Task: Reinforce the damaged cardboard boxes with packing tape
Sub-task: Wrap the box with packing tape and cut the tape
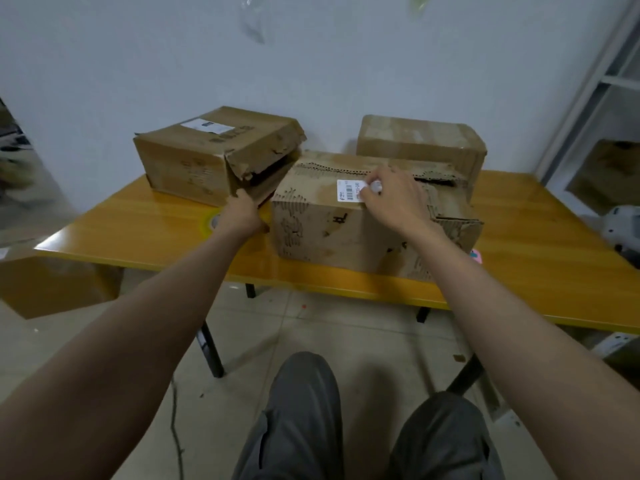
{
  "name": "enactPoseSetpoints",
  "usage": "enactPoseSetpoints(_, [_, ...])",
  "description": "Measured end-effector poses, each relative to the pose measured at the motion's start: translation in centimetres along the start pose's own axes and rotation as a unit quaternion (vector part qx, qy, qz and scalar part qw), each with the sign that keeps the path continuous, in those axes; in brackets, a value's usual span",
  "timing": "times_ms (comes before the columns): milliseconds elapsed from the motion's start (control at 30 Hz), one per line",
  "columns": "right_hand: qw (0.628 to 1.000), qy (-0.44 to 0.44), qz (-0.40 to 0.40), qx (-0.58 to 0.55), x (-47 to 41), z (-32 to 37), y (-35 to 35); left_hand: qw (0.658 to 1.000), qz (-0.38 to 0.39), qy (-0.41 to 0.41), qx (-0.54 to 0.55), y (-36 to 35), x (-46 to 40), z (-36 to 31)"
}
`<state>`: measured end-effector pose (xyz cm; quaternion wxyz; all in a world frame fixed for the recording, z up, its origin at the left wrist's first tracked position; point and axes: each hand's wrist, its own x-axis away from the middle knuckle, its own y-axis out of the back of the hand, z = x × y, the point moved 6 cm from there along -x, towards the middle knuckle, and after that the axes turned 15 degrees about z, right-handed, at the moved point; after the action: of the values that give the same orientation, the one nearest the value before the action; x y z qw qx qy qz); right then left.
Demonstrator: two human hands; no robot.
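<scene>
Three worn cardboard boxes stand on the yellow table (536,237). The front box (329,230) has torn, peeled edges and a white barcode label (348,190) on top. My right hand (394,199) rests on its top beside the label, and its fingertips pinch a small white object (376,185). My left hand (244,213) reaches into the gap between the front box and the left box (194,164), whose near corner is ripped open; its fingers are hidden. A third box (422,143) sits behind. A yellowish tape roll (209,223) lies partly behind my left wrist.
A pink item (477,255) peeks out at the front box's right corner. A white device (623,226) sits off the table's right end, beside a metal shelf (602,81). Another carton (52,285) stands on the floor at left. My knees are below the table edge.
</scene>
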<state>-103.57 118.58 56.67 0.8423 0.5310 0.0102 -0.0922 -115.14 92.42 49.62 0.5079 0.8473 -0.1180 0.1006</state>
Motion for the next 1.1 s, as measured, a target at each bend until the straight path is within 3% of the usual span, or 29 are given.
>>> enactPoseSetpoints(100, [1.000,0.002,-0.010,-0.020,0.3,0.0,0.3,0.999,0.009,0.014,-0.027,0.0,0.2,0.4])
enactPoseSetpoints(233, [0.989,0.033,-0.066,-0.125,0.9,0.3,1.1,0.998,-0.052,-0.028,0.032,4.5,1.7,-0.7])
enactPoseSetpoints(367, [0.966,0.088,-0.081,-0.230,1.3,2.7,2.3,0.976,-0.136,-0.115,0.122,11.2,5.9,-4.3])
enactPoseSetpoints(500, [0.920,0.126,-0.011,-0.371,1.3,6.2,3.9,0.930,-0.204,-0.240,0.189,14.1,10.2,-9.2])
enactPoseSetpoints(633, [0.864,0.134,0.057,-0.483,1.4,7.6,4.6,0.856,-0.083,-0.386,0.335,11.1,13.2,-13.4])
enactPoseSetpoints(700, [0.827,0.139,0.054,-0.542,1.9,7.1,5.3,0.817,-0.014,-0.445,0.365,8.3,14.0,-15.3])
enactPoseSetpoints(767, [0.798,0.127,0.022,-0.588,2.4,5.4,6.0,0.801,0.014,-0.486,0.350,5.8,14.2,-16.8])
enactPoseSetpoints(900, [0.787,0.129,-0.018,-0.603,3.3,1.2,6.9,0.793,0.060,-0.498,0.347,2.7,14.2,-19.5])
enactPoseSetpoints(967, [0.767,0.124,-0.031,-0.629,3.8,-0.3,7.6,0.795,0.032,-0.490,0.356,2.3,14.1,-20.3])
enactPoseSetpoints(1100, [0.638,0.135,-0.031,-0.758,4.2,-2.4,8.9,0.831,-0.078,-0.401,0.378,2.4,12.7,-20.2])
